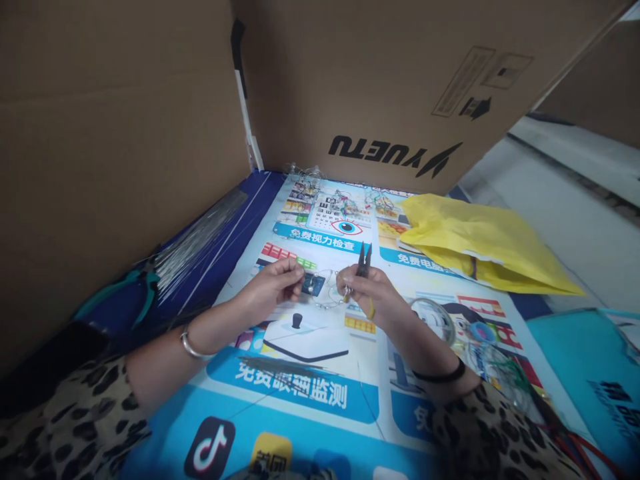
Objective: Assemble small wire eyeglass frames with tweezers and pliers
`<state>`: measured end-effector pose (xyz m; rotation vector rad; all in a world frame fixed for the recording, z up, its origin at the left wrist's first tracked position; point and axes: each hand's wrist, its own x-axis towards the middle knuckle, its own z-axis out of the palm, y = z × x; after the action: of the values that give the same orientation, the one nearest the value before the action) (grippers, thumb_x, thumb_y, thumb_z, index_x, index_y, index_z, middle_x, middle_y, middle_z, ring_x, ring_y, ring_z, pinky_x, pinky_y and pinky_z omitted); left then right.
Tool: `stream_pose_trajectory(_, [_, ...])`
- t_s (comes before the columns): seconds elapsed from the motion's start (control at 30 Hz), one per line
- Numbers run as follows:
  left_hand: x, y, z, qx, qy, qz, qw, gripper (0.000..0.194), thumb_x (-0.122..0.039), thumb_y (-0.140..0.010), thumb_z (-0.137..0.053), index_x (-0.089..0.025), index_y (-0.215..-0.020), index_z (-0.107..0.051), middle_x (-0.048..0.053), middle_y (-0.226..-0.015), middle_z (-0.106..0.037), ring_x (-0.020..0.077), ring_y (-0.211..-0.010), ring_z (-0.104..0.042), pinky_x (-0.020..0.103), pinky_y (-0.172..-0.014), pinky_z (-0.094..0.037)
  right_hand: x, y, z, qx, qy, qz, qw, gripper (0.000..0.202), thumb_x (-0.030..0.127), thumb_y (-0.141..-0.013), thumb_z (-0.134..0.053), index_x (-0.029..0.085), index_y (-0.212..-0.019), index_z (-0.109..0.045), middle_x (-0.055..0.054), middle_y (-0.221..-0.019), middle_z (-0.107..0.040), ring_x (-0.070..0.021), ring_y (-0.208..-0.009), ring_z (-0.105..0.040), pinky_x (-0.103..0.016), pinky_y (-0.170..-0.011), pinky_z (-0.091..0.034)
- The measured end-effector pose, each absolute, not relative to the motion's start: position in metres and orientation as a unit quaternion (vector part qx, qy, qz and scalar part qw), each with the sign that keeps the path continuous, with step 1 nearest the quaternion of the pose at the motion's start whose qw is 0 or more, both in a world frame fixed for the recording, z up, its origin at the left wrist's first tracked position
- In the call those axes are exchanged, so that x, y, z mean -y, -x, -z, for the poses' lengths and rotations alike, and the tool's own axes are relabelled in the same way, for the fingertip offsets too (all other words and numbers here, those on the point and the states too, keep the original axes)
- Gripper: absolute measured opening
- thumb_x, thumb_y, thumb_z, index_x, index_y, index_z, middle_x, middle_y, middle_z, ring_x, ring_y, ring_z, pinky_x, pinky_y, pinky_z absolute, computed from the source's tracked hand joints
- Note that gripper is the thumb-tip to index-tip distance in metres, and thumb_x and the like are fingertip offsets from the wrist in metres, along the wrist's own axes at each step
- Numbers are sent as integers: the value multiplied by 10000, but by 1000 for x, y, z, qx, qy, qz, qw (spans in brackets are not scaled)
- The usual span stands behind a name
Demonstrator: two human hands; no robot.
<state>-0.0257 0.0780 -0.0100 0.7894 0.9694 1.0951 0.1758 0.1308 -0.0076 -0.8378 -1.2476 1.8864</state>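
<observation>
Thin wire with small beads [327, 288] stretches in a loose loop between my two hands, above the printed sheet. My left hand [283, 283] is closed in a pinch at the wire's left end. Across from it, my right hand [373, 290] has its fingers wrapped round dark-tipped pliers [365, 260], whose jaws point away from me and stand slightly apart. The thumb and forefinger of that hand are also at the wire's right end. A bunch of thin straight wires [285, 367] lies on the sheet nearer to me.
Cardboard walls [350, 80] stand behind and at the left. Teal-handled pliers [117, 297] and a wire bundle [195, 233] lie left. A yellow bag [480, 240], wire coils [500, 367] and a teal packet [585, 373] are at the right. Beaded wire pieces [345, 200] lie farther back.
</observation>
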Motion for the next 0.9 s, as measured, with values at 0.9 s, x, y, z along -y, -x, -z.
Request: stream_pose_trajectory(0.9, [-59,14,5,-477,-326,-487,655,214,-335,-733,-654,-142,-750,-563,-10,-672,-543,54,-505,-456,173,-465,-345,-125,-167,24,445,323,-731,404,141,282,-669,-690,190,-683,-584,-5,-688,-570,-113,-607,-466,-270,-585,-374])
